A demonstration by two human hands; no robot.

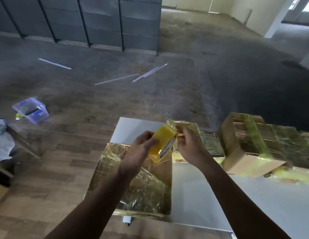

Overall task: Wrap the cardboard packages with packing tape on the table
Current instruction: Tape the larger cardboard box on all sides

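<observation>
Cardboard packages (245, 140) sit on the white table (193, 195), most already glossy w/ yellowish tape. A big flat package (150, 190) lies at the near-left edge under the left forearm, a small package (190, 125) sits just behind the hands, and the rest are piled at right, one box end (250, 163) showing bare cardboard. The tape roll (163, 144) is held up in the air between the hands, above the big flat package. The left hand (141, 147) grips it, fingers curled round its side. The right hand (190, 145) has fingers curled, pinching at the roll's far rim (prob. picking for the loose end; the film is too clear to see it). The step looks like getting the tape started, not laying it yet. The next move needs the end peeled free, a length pulled out w/o it folding on itself, then stuck down on a package, likely the one w/ bare cardboard.
</observation>
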